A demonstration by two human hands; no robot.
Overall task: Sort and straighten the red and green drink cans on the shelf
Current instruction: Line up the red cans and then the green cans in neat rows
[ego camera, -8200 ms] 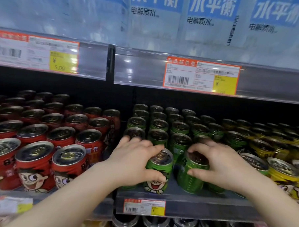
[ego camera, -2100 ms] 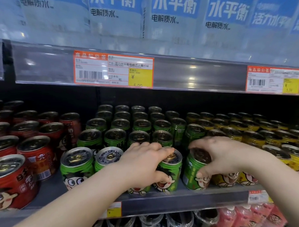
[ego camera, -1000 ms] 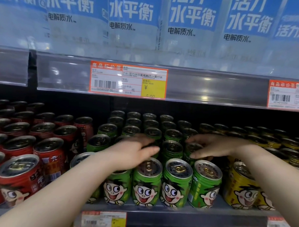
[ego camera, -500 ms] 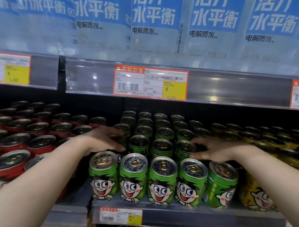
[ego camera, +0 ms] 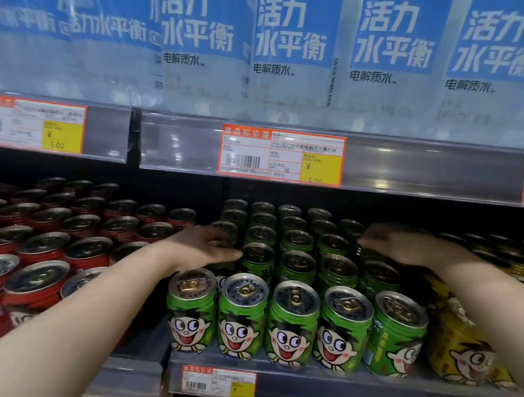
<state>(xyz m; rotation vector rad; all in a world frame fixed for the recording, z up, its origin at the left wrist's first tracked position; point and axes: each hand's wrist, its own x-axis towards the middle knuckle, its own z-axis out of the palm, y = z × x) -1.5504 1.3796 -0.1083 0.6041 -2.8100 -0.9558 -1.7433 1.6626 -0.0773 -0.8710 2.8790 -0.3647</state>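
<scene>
Green cartoon-face cans (ego camera: 291, 322) stand in several rows on the shelf (ego camera: 351, 391), the front row facing out and upright. Red cans (ego camera: 35, 281) fill the shelf section to the left. My left hand (ego camera: 203, 245) reaches in over the gap between red and green, fingers spread against the left side of the second and third green rows. My right hand (ego camera: 403, 245) lies flat against the right side of the green rows, further back. Neither hand grips a can.
Yellow cans (ego camera: 464, 342) stand to the right of the green ones, under my right forearm. A shelf of blue-labelled water bottles (ego camera: 291, 49) sits above, with price tags (ego camera: 282, 155) on its edge. Headroom over the cans is low.
Both hands let go of the front cans and moved back to either side of the rear green rows. The front green row now faces forward in a line.
</scene>
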